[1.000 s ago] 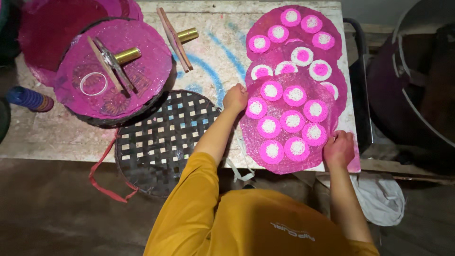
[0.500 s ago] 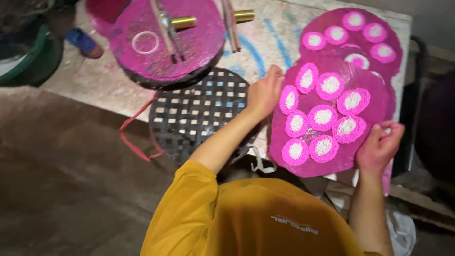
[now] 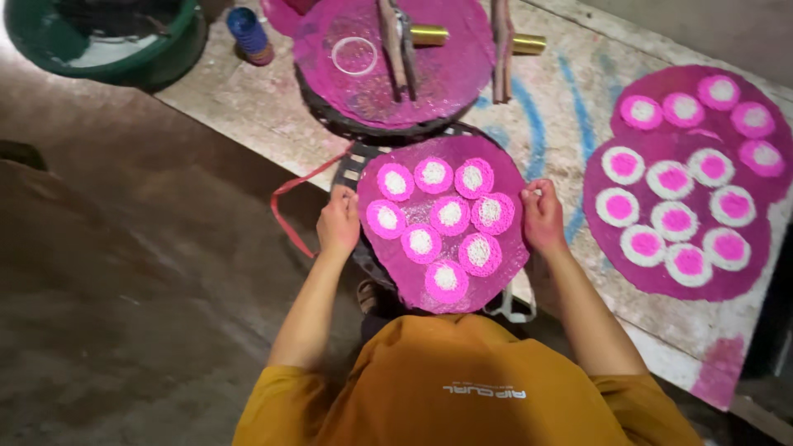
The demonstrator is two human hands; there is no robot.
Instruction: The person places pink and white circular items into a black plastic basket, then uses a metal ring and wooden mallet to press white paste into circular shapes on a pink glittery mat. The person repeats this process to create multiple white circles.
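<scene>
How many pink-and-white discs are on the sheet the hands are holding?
8 discs on the pink sheet: three across the far row, three in the middle row, one nearer right, one nearest the person. Left hand and right hand grip its edges. None look hidden.

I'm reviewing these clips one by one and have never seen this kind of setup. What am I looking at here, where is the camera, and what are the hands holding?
There is no machine: a person in an orange shirt works with bare hands, filmed by a camera on their head that looks down.

The left hand and right hand grip opposite edges of a round pink sheet that carries nine small white-and-pink discs. The sheet lies over a dark woven lattice tray on a pale worktable.

To the right, more pink sheets with discs lie on the table. Behind, another pink-covered tray holds a clear ring, wooden sticks and brass-coloured cylinders. A green basin sits at the far left.
</scene>
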